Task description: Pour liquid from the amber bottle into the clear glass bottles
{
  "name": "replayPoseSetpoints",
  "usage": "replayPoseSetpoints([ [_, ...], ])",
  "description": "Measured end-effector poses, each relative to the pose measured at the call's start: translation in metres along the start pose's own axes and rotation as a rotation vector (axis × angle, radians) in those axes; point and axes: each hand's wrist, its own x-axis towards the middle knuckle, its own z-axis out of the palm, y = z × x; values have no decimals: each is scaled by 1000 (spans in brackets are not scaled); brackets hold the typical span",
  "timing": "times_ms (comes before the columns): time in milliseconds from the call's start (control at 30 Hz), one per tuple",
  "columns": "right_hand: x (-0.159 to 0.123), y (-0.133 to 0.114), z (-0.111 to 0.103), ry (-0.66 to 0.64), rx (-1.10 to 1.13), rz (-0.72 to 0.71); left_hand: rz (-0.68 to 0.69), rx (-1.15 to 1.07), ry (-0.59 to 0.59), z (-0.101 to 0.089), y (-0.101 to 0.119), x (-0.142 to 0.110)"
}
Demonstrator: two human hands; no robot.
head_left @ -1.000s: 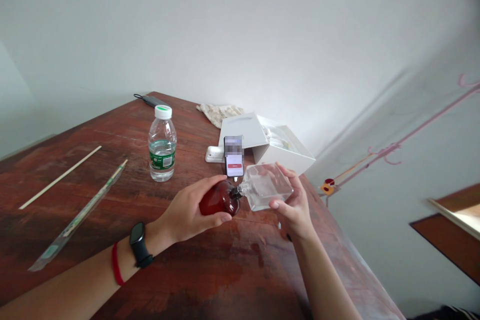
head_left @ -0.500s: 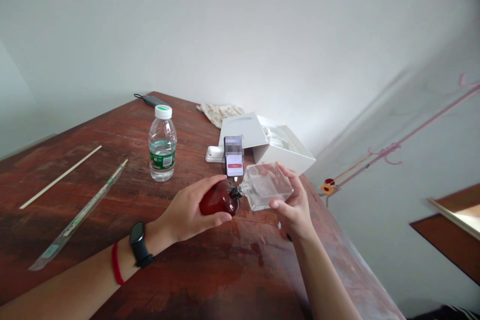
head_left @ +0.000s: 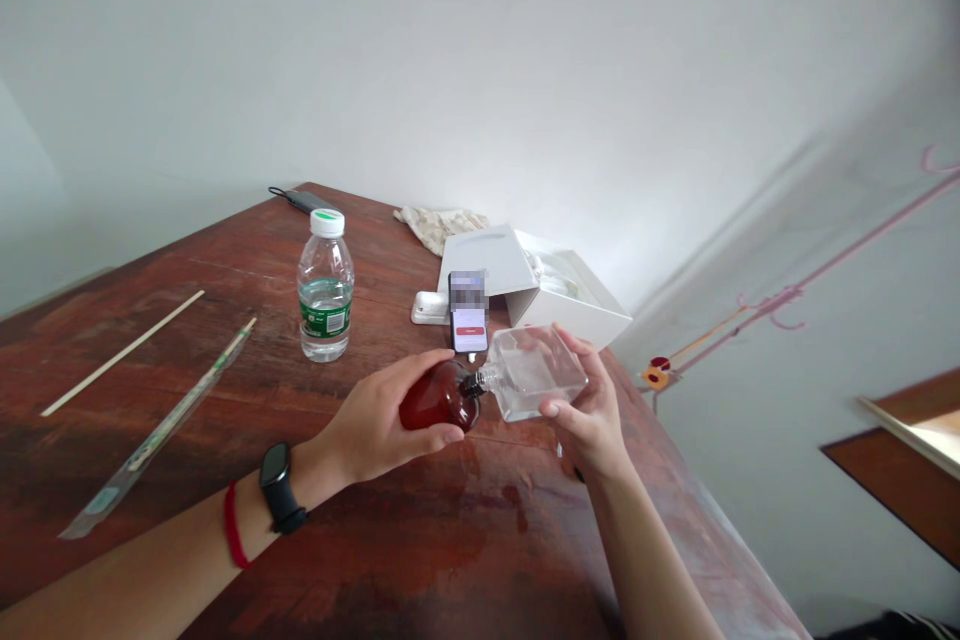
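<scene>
My left hand (head_left: 386, 412) is wrapped round a reddish-brown bottle (head_left: 435, 398), which is tilted on its side with its dark threaded neck pointing right. My right hand (head_left: 592, 410) grips a clear square bottle (head_left: 536, 372), also tilted, its neck pointing left. The two necks meet mouth to mouth above the table; whether one sits inside the other I cannot tell. Just behind the bottles a phone (head_left: 469, 315) with a lit screen stands propped up. A smartwatch (head_left: 281, 485) and a red band are on my left wrist.
On the wooden table (head_left: 360, 570) stands a water bottle (head_left: 326, 290) with a green label. Left of it lie a bare chopstick (head_left: 124, 352) and a wrapped chopstick (head_left: 161, 430). Behind the phone are an open white box (head_left: 487, 260) and a cloth (head_left: 442, 225). Wet patches mark the front.
</scene>
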Motion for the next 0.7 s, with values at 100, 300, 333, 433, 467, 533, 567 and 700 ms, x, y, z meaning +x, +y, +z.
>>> replayPoseSetpoints([
  [100, 0, 0, 0, -2, 6, -4, -4, -2, 3, 0, 1, 0],
  [300, 0, 1, -1, -4, -11, 2, -7, 1, 1, 0, 0, 0],
  [333, 0, 1, -1, -4, -10, 2, -6, 1, 2, 0, 0, 0],
  [433, 0, 1, -1, -4, -2, -1, -3, 0, 4, 0, 0, 0],
  [467, 0, 1, -1, -4, -1, -2, -4, -1, 4, 0, 0, 0],
  [533, 0, 1, -1, -7, 2, -7, -6, 0, 1, 0, 1, 0],
  [567, 0, 1, -1, -8, 3, -9, -7, 2, 0, 0, 1, 0],
  [700, 0, 2, -1, -8, -10, -18, -1, 9, 7, 0, 1, 0],
])
